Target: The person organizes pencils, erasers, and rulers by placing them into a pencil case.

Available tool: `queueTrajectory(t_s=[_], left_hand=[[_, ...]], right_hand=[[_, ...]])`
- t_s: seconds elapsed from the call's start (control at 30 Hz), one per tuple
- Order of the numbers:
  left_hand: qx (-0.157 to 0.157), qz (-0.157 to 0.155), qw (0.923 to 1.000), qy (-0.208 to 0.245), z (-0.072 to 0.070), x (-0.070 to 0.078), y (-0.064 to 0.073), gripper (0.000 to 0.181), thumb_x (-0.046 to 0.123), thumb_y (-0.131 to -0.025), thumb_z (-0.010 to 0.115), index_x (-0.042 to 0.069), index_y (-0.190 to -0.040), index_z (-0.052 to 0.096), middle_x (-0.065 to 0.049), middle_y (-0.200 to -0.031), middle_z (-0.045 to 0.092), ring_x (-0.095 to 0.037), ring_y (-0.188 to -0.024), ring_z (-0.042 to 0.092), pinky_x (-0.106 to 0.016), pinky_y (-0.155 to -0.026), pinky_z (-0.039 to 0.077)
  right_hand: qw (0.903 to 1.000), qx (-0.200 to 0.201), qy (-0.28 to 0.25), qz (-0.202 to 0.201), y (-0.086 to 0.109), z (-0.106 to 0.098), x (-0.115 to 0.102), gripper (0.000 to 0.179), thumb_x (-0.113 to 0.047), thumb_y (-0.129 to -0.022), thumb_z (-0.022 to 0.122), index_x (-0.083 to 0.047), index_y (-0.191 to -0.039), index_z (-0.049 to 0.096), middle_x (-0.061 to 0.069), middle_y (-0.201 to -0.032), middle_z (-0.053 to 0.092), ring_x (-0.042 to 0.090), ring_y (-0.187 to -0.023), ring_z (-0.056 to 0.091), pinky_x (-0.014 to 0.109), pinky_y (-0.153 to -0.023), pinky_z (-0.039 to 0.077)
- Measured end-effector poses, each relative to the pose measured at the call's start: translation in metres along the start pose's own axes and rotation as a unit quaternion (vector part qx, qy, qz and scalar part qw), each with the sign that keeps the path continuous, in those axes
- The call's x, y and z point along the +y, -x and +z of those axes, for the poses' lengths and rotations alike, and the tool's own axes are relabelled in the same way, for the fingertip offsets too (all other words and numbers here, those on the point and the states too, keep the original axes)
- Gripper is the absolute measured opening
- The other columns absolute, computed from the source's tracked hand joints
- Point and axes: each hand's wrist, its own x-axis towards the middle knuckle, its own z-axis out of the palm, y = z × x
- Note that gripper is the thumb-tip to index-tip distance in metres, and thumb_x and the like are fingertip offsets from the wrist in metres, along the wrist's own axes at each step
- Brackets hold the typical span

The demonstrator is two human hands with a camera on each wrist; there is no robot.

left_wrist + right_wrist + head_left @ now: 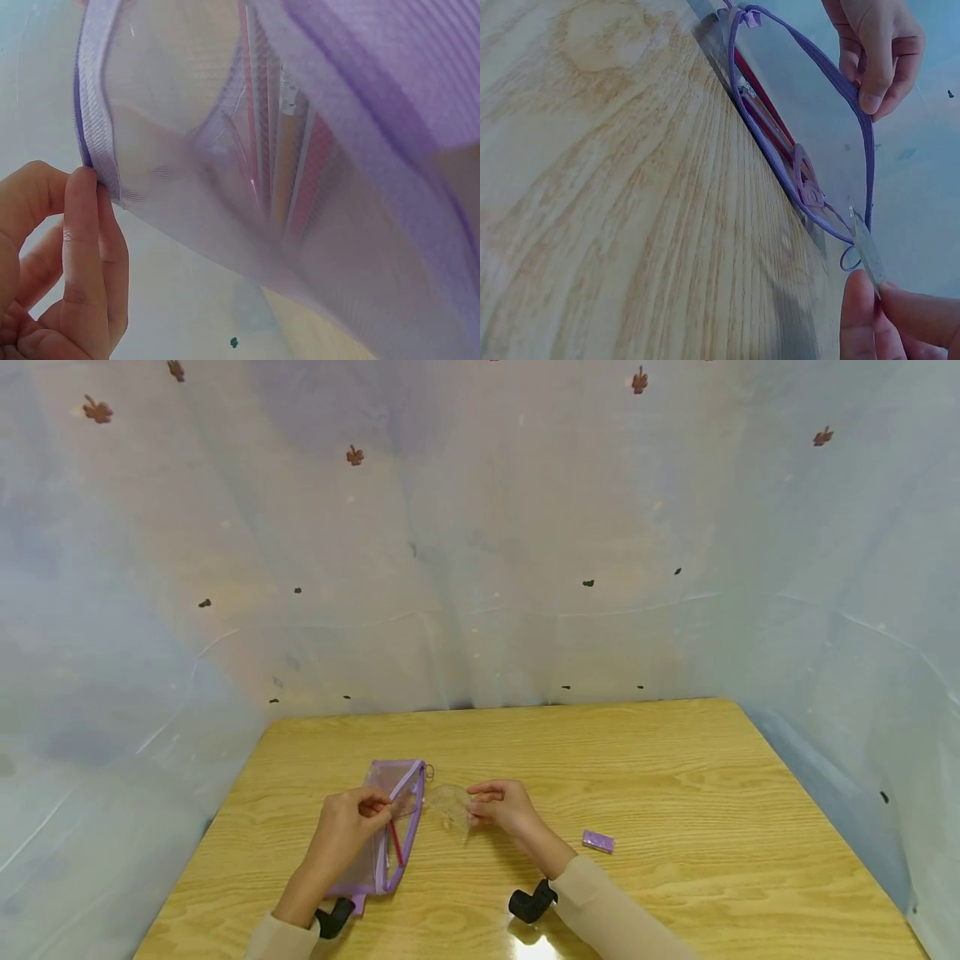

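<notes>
On the left of the table, a sheer mesh pencil case [358,858] with purple edging has its zipped mouth spread wide. My left hand [348,827] pinches one side of that mouth between thumb and fingers, lifting the zipper edge [868,161]. Inside the case lie a red pencil [396,843], a pencil with a metal ferrule [287,142] and a pink looped piece [807,180]. My right hand [501,806] pinches a clear, rounded protractor [448,803] by its edge. In the right wrist view, the protractor appears nearly edge-on, with its tip at the mouth's corner.
A small purple block [597,841] lies on the wooden table [637,777] to the right of my right hand. A ring [430,771] hangs at the case's far corner. Behind the table hangs a pale curtain [480,568] with leaf prints.
</notes>
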Motion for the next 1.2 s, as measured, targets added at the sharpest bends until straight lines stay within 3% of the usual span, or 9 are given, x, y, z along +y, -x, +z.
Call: queueTrajectory(t_s=[0.3,0.87,1.2], left_hand=[[0.009,0.009,0.9999,0.000,0.001,0.000,-0.001,0.005,0.000,-0.080,0.079,0.002,-0.081,0.074,0.003,-0.071,0.065,-0.009,-0.064,0.061,-0.022,-0.057,0.053],[-0.003,0.004,1.0000,0.000,0.000,-0.001,-0.003,0.005,0.002,-0.082,0.078,0.002,-0.080,0.074,0.003,-0.072,0.065,-0.010,-0.065,0.062,-0.022,-0.058,0.053],[0.001,0.004,1.0000,0.002,-0.002,-0.002,-0.001,0.004,0.000,-0.081,0.078,0.001,-0.080,0.074,0.004,-0.071,0.065,-0.010,-0.065,0.062,-0.022,-0.058,0.053]], right_hand=[[0.9999,0.006,-0.006,0.014,-0.003,0.005,-0.002,0.031,0.012,-0.091,0.063,0.018,-0.120,0.059,0.028,-0.093,0.068,0.031,-0.079,0.072,0.042,-0.074,0.060],[0.9990,0.009,-0.034,0.029,-0.018,0.017,0.006,0.031,0.013,-0.089,0.064,0.018,-0.119,0.060,0.027,-0.092,0.069,0.029,-0.078,0.073,0.036,-0.071,0.060],[0.9986,0.009,-0.046,0.022,-0.020,0.028,0.007,0.030,0.015,-0.089,0.062,0.022,-0.118,0.058,0.034,-0.096,0.067,0.031,-0.078,0.073,0.040,-0.073,0.060]])
